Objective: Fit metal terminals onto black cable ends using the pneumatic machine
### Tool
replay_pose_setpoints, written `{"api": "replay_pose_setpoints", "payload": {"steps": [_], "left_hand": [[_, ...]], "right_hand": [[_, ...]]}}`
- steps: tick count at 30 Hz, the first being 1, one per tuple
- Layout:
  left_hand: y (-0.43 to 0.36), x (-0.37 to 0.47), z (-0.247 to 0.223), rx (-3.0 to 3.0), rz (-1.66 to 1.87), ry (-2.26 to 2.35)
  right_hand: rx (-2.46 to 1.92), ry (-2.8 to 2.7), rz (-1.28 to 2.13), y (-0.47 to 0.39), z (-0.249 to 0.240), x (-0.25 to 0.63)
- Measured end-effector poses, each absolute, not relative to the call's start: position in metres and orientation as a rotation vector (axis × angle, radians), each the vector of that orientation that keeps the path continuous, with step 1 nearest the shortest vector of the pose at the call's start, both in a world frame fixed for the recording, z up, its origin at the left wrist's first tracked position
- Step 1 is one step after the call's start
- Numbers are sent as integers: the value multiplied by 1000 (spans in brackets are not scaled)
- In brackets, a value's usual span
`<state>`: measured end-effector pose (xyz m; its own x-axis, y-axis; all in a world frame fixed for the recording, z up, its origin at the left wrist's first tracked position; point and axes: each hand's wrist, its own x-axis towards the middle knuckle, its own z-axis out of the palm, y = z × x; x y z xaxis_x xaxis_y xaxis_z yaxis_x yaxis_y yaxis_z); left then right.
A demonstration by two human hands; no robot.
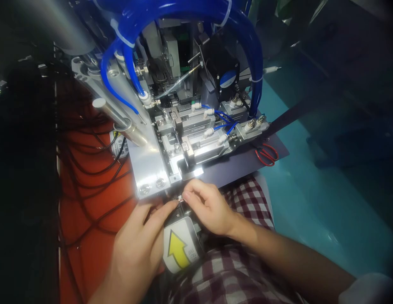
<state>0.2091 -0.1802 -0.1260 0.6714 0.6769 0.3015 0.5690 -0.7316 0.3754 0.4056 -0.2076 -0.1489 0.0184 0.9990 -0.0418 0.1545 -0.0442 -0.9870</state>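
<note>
Both of my hands meet at the near edge of a metal machine (152, 164). My left hand (142, 232) has thumb and fingers drawn together at a small shiny part (180, 198), too small to name. From the other side, my right hand (209, 204) pinches at the same spot, its fingers curled and the fingertips partly hiding what they hold. Just below the fingertips is a dark metal block (177, 215). Under it sits a round white cover with a yellow arrow label (178, 249).
Pneumatic cylinders (203, 122) with white fittings and a thick blue hose bundle (190, 8) stand beyond my hands. A metal post (120, 120) rises at left. Black cables (88, 169) cross the orange surface (82, 261). Red-handled scissors (268, 154) lie on the grey plate (241, 166).
</note>
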Motion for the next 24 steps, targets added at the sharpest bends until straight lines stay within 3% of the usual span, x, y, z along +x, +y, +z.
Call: {"api": "replay_pose_setpoints", "payload": {"steps": [3, 12, 19, 24], "left_hand": [[-181, 211, -125, 2626, 618, 1020], [-183, 214, -118, 2763, 553, 1110], [-180, 214, -123, 2731, 585, 1061], [-178, 213, -125, 2707, 620, 1041]], "right_hand": [[-1356, -1275, 1122, -207, -149, 403], [-1271, -766, 1532, -212, -161, 398], [-1434, -1084, 1257, -212, -161, 395], [-1431, -936, 1350, -213, -163, 390]]}}
